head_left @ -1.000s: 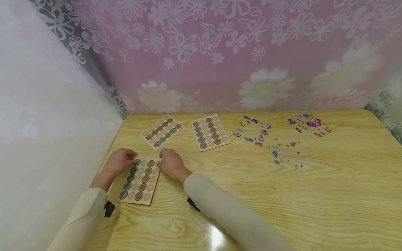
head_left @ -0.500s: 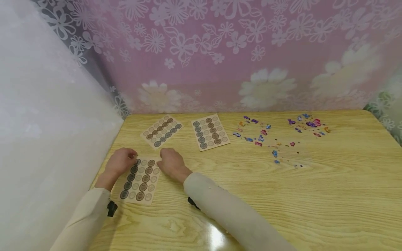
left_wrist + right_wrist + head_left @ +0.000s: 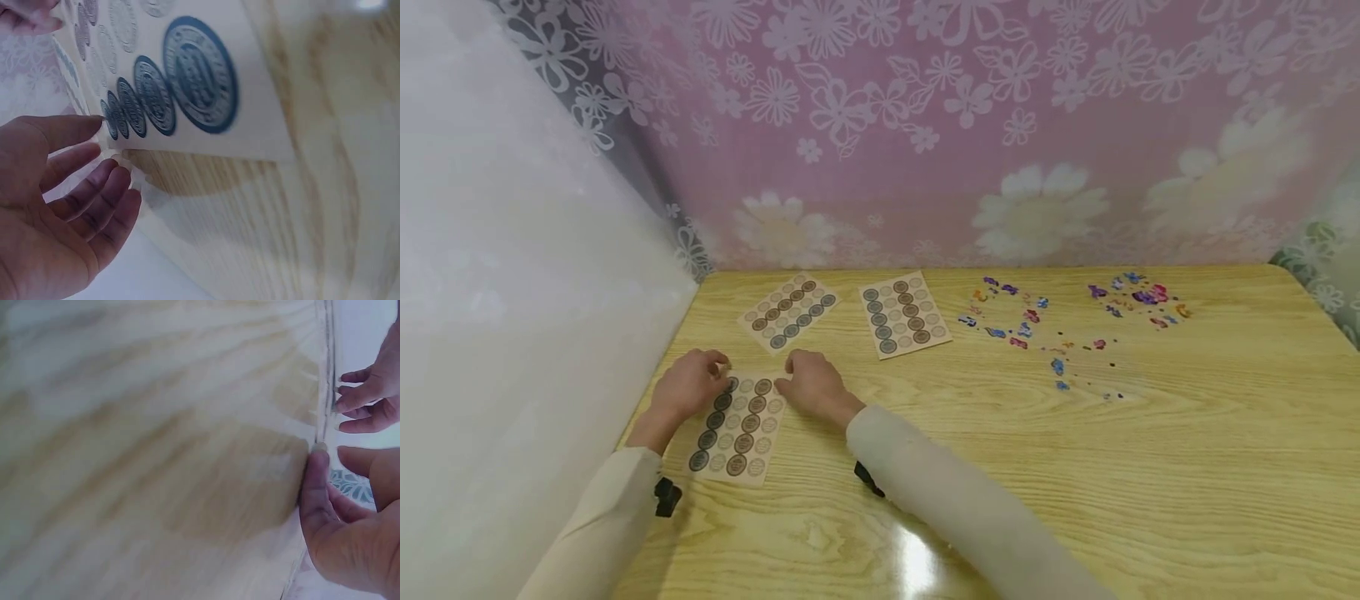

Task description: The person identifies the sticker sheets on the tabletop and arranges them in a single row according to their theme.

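Observation:
A beige sheet of round printed labels (image 3: pixel 741 433), with dark blue, brown and pale columns, lies at the left of the table. At its far left corner is my left hand (image 3: pixel 685 387). In the left wrist view the thumb (image 3: pixel 87 128) touches the label edge, while the other fingers stay loosely bent and apart from it. By the far right corner is my right hand (image 3: pixel 812 385). The right wrist view shows its index finger (image 3: pixel 315 475) at the sheet's edge, with the thumb (image 3: pixel 356 459) held apart.
Two similar label sheets lie farther back, one tilted (image 3: pixel 790 312) and one more upright (image 3: pixel 906 315). Small colourful pieces (image 3: pixel 1022 329) are scattered right of them, with another cluster (image 3: pixel 1138 296) at the back right. A white wall (image 3: pixel 535 333) borders the table's left side.
The sheet between my hands has settled flatter onto the table; its dark right edge no longer shows. Both hands stay near its far corners, and the view has shifted slightly.

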Action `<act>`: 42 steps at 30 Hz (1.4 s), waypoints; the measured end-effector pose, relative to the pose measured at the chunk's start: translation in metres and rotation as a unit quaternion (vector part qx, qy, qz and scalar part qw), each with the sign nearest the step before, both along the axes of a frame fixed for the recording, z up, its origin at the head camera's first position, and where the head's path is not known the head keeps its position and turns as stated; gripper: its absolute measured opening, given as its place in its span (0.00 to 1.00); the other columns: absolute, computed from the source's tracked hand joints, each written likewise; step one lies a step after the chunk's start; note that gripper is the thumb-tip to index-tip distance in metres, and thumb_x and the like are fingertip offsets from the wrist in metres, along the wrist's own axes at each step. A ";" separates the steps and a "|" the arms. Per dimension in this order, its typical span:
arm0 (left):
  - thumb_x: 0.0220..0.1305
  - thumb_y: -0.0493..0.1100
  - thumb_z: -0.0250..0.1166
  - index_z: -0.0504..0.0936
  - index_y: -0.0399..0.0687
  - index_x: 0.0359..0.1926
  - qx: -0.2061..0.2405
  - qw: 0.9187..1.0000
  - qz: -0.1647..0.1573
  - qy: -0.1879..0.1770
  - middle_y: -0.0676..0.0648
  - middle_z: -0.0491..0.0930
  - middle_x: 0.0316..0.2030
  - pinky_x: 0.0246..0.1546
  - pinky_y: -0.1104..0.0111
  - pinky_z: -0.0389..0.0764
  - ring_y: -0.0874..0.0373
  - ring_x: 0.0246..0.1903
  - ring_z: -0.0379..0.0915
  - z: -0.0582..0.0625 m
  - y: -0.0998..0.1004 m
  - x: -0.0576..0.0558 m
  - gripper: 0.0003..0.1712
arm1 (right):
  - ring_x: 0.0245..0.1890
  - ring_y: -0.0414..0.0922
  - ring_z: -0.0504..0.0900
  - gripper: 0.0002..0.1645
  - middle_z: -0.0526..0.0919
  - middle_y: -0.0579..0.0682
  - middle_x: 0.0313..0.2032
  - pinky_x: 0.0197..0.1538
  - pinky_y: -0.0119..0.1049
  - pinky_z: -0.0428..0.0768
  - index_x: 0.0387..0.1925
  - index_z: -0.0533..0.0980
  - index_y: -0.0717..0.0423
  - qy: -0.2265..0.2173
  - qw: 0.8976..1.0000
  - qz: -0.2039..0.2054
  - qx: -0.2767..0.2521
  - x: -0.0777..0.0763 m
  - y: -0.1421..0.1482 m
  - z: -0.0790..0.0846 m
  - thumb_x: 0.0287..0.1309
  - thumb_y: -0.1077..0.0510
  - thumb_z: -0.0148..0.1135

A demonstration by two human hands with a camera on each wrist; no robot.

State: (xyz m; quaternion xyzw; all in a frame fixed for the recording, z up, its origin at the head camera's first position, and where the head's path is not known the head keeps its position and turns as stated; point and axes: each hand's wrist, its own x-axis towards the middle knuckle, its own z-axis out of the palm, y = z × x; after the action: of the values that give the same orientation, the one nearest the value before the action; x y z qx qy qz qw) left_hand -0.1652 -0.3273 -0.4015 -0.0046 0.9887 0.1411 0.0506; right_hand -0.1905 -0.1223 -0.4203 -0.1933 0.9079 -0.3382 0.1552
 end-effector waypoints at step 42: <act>0.70 0.56 0.52 0.65 0.41 0.68 -0.026 0.983 -0.112 0.140 0.33 0.62 0.64 0.53 0.39 0.64 0.33 0.60 0.59 0.016 0.092 -0.028 0.33 | 0.71 0.53 0.49 0.33 0.53 0.54 0.72 0.70 0.47 0.48 0.72 0.58 0.48 0.228 0.939 0.120 0.227 -0.050 0.182 0.044 0.71 0.41 0.44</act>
State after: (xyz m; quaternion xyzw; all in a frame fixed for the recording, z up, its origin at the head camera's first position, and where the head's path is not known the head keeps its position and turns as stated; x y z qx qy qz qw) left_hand -0.1929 -0.2357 -0.3853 0.1248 0.9835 0.1084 -0.0732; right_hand -0.2400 0.0599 -0.3764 -0.3321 0.9417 -0.0493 0.0234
